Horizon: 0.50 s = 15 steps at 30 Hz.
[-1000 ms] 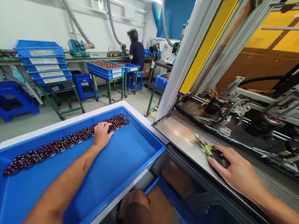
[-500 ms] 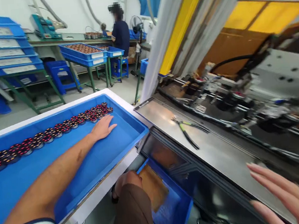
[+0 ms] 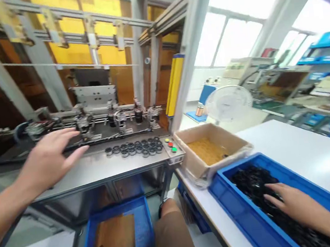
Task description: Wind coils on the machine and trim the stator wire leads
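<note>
- A grey-framed assembly machine with yellow panels fills the view from nine to twelve o'clock.
- Its flat steel worktop runs along the machine's front, at about nine o'clock.
- A white worktop stretches from three to five o'clock.
- A blue plastic bin sits on the white worktop at four o'clock, filled with small black ring parts.
- An open brown cardboard box stands just beside the bin at its eleven o'clock, with yellow material inside.
- A blue floor crate lies under the steel worktop at six o'clock.
- A white round fan stands at one o'clock, behind the box.
- The left hand hovers above the steel worktop at nine o'clock, fingers spread and released, holding nothing.
- The right hand rests in the bin on the black parts; I cannot tell whether its fingers grasp one.
- A cluster of black rings lies on the steel worktop, at three o'clock of the left hand and well apart from it.
- A small button panel sits at that worktop's right corner.
</note>
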Tool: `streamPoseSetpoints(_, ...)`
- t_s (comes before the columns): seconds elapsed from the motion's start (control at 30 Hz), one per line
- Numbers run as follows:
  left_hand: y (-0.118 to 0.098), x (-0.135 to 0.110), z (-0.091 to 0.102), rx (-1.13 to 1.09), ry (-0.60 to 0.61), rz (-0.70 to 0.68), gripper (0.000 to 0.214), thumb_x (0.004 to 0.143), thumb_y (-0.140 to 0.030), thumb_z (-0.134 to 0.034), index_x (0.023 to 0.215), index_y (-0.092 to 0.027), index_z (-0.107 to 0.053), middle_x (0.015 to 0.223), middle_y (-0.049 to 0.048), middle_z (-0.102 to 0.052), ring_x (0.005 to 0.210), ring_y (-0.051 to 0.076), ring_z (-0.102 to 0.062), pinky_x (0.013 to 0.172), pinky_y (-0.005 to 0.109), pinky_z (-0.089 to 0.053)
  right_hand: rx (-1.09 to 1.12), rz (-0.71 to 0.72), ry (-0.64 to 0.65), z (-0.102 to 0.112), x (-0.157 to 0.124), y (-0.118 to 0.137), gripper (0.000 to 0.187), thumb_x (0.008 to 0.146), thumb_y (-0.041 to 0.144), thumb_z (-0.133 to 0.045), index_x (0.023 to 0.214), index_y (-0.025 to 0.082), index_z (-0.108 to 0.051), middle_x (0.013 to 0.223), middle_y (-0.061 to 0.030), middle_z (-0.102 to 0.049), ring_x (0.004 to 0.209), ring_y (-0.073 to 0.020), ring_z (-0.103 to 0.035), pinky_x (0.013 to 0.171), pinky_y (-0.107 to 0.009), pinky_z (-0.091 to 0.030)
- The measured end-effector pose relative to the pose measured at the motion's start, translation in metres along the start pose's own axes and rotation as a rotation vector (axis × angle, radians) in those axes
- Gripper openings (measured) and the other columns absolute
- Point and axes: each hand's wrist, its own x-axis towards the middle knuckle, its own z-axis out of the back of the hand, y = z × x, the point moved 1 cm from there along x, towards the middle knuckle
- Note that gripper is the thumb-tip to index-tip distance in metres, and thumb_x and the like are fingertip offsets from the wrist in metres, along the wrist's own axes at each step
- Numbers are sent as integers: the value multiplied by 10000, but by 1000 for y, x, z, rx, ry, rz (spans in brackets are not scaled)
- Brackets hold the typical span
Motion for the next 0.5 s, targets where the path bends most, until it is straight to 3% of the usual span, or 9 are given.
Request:
streamPoseSetpoints(0.07, -67, 58, -61, 10, 124, -124, 509, 874, -517, -562, 1230, -159, -620, 1346, 76, -628, 1314, 321, -536, 1182, 540, -357, 56, -12, 85, -16, -21, -18, 268, 831, 326, -530, 832, 197, -765, 910, -174, -779, 891, -350, -764, 836, -434, -604)
streamPoseSetpoints(0.13, -134, 105, -126, 24, 297, -241, 451, 881, -421, -615, 1233, -138, -617, 1315, 119, -642, 1297, 334, -544, 1136, 536, -402, 104, -12, 120, -26, -33, -23, 204, 796, 290, -582, 836, 222, -770, 844, -112, -783, 862, -301, -769, 841, -379, -614)
streamPoseSetpoints(0.23, -233, 145, -223, 44, 576, -378, 350, 908, -346, -657, 1191, -142, -633, 1230, 124, -665, 1154, 283, -629, 1004, 521, -506, 119, -7, 161, -29, -40, -23, 220, 789, 216, -567, 849, 219, -779, 887, -102, -784, 832, -279, -765, 838, -386, -619)
streamPoseSetpoints(0.37, -340, 146, -325, 20, 896, -503, 340, 947, -347, -624, 1242, -179, -609, 1258, 101, -639, 1062, 233, -658, 889, 446, -574, 35, -7, 224, -26, -42, -30, 287, 778, 118, -521, 861, 188, -787, 957, -142, -775, 886, -311, -763, 853, -435, -615)
streamPoseSetpoints(0.5, -410, 129, -386, -133, 1090, -653, 342, 947, -344, -624, 1249, -183, -606, 1264, 101, -636, 1062, 233, -658, 884, 440, -577, 83, 22, 171, -36, -42, -43, 284, 846, 175, -514, 882, 232, -790, 936, -107, -783, 840, -282, -771, 776, -369, -636)
